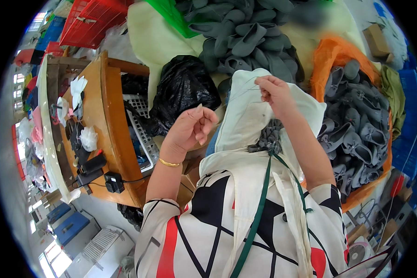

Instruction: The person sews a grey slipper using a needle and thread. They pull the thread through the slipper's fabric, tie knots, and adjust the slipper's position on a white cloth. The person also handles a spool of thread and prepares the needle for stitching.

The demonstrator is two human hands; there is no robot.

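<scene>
My right hand (277, 96) is raised over a white cloth (238, 118) on my lap, its thumb and fingertips pinched together. Fine dark threads (243, 91) trail from that pinch toward the left. Level with my chest, my left hand (192, 126) has its fingers curled in; whatever lies between them, if anything, is too small to make out. Below my right wrist a bunch of dark grey fabric pieces (269, 136) rests on the lap, beside the dark green apron tie (263, 194).
Grey shoes (250, 39) are heaped ahead, beside a green crate (171, 16). More fill an orange sack (320, 69) at right. A black plastic bag (183, 90) sits left of the lap. Farther left stand a wooden desk (118, 111) and a white basket (143, 134).
</scene>
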